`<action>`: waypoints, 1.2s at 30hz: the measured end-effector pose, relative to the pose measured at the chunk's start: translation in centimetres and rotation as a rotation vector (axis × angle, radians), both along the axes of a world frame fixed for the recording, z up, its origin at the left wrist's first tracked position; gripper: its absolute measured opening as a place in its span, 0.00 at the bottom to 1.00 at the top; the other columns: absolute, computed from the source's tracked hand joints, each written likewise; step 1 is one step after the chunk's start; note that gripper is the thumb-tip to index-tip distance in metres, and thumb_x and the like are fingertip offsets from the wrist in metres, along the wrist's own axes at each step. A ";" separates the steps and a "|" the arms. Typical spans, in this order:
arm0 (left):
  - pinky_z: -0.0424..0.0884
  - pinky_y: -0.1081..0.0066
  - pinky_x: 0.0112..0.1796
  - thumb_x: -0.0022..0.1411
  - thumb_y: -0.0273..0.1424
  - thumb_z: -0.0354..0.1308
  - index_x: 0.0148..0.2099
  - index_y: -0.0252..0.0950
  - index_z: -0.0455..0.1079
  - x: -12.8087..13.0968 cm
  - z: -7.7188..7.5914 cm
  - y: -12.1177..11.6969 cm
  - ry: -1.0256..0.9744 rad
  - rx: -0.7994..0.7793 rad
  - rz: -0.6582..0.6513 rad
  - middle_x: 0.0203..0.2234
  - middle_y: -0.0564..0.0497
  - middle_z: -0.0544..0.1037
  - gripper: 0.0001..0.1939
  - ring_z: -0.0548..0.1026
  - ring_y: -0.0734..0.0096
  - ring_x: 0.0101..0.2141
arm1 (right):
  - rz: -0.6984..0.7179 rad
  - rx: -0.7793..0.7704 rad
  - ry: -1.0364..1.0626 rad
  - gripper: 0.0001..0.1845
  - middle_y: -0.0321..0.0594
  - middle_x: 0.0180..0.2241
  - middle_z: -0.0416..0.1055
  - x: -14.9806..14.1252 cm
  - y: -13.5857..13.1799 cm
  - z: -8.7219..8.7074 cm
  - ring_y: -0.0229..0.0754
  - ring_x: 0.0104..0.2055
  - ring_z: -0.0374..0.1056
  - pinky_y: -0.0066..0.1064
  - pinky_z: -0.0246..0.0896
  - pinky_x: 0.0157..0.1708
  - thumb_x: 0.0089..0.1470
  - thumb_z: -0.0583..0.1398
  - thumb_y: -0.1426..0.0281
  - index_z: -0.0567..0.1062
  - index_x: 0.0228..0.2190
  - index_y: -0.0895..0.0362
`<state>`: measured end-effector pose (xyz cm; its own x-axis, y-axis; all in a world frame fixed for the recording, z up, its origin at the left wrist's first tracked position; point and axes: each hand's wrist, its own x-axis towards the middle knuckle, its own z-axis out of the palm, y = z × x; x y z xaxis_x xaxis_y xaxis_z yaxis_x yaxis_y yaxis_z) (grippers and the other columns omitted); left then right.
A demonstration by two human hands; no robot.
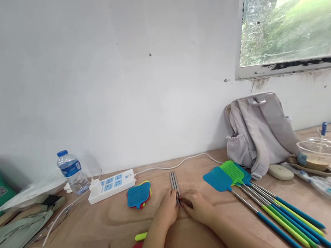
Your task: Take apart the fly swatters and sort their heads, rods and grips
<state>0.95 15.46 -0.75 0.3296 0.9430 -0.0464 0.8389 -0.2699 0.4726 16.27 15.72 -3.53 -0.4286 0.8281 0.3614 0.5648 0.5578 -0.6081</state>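
A small bundle of thin metal rods lies on the table, pointing toward the wall. My left hand is closed on the near part of the bundle from the left. From the right, the bent fingers of my right hand meet the same rod ends; the exact fingertip contact is partly hidden. Left of the rods is a stack of fly swatter heads, blue on top with red and yellow edges showing. Yellow, red and blue handles lie partly behind my left forearm.
Several fly swatters with metal shafts lie at right, before a grey backpack. A white power strip and water bottle stand at left. A white cable runs along the wall. A plastic cup is far right.
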 end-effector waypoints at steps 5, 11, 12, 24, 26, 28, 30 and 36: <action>0.56 0.66 0.52 0.55 0.21 0.46 0.60 0.28 0.51 0.2 0.3 -0.2 -0.015 -0.037 0.021 0.55 0.36 0.59 0.28 0.61 0.60 0.54 | 0.003 -0.020 0.003 0.21 0.44 0.43 0.72 0.1 -0.1 0.1 0.46 0.46 0.65 0.35 0.58 0.47 0.46 0.54 0.77 0.72 0.44 0.56; 0.51 0.68 0.55 0.51 0.26 0.53 0.64 0.25 0.30 -0.3 1.6 -0.5 -0.073 -0.149 0.018 0.62 0.33 0.46 0.45 0.51 0.59 0.60 | -0.061 -0.027 -0.003 0.22 0.45 0.47 0.67 1.5 -4.3 0.6 0.46 0.49 0.62 0.36 0.57 0.48 0.46 0.55 0.77 0.67 0.46 0.55; 0.50 0.68 0.55 0.52 0.28 0.53 0.64 0.24 0.28 -0.5 1.9 -0.5 -0.083 -0.164 0.027 0.62 0.33 0.44 0.46 0.50 0.60 0.60 | -0.073 -0.021 -0.034 0.20 0.44 0.46 0.67 2.3 -5.3 0.7 0.46 0.48 0.63 0.36 0.57 0.47 0.46 0.55 0.76 0.69 0.43 0.55; 0.62 0.67 0.44 0.57 0.42 0.46 0.61 0.35 0.45 0.5 7.2 -2.4 -0.295 -0.144 0.030 0.54 0.41 0.61 0.32 0.69 0.66 0.41 | -0.645 0.087 -0.309 0.12 0.46 0.33 0.70 16.9 -8.7 -1.6 0.52 0.39 0.65 0.43 0.57 0.42 0.52 0.52 0.65 0.72 0.31 0.55; 0.63 0.68 0.42 0.57 0.42 0.46 0.56 0.37 0.53 1.2 8.0 -3.3 -0.353 -0.144 0.018 0.50 0.45 0.65 0.26 0.68 0.68 0.39 | -0.632 0.033 -0.261 0.11 0.46 0.31 0.69 16.8 -8.4 -1.5 0.51 0.37 0.65 0.43 0.57 0.40 0.52 0.50 0.66 0.70 0.26 0.55; 0.63 0.69 0.42 0.56 0.41 0.46 0.50 0.37 0.58 1.9 8.1 -4.3 -0.418 -0.163 0.000 0.47 0.47 0.67 0.22 0.67 0.68 0.41 | -0.632 0.004 -0.152 0.09 0.45 0.29 0.68 15.9 -8.0 -1.1 0.50 0.33 0.65 0.42 0.58 0.38 0.52 0.50 0.67 0.67 0.24 0.55; 0.62 0.70 0.44 0.56 0.41 0.47 0.48 0.37 0.59 2.6 7.5 -5.5 -0.498 -0.226 -0.027 0.46 0.48 0.67 0.20 0.66 0.68 0.43 | -0.624 -0.005 0.021 0.09 0.43 0.27 0.66 14.5 -7.7 -0.3 0.48 0.31 0.64 0.41 0.57 0.35 0.53 0.50 0.65 0.65 0.24 0.54; 0.61 0.66 0.47 0.59 0.45 0.46 0.54 0.39 0.54 4.3 3.5 -10.2 -0.612 -0.436 -0.183 0.50 0.47 0.66 0.24 0.66 0.65 0.47 | -0.234 -0.399 0.702 0.19 0.31 0.19 0.59 7.4 -8.9 2.5 0.38 0.22 0.59 0.30 0.55 0.23 0.46 0.58 0.51 0.66 0.26 0.55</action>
<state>5.22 5.26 2.76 0.5650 0.8094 -0.1604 0.3539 -0.0621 0.9332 23.69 6.81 -0.99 -0.0151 0.9898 0.1414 0.0558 0.1420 -0.9883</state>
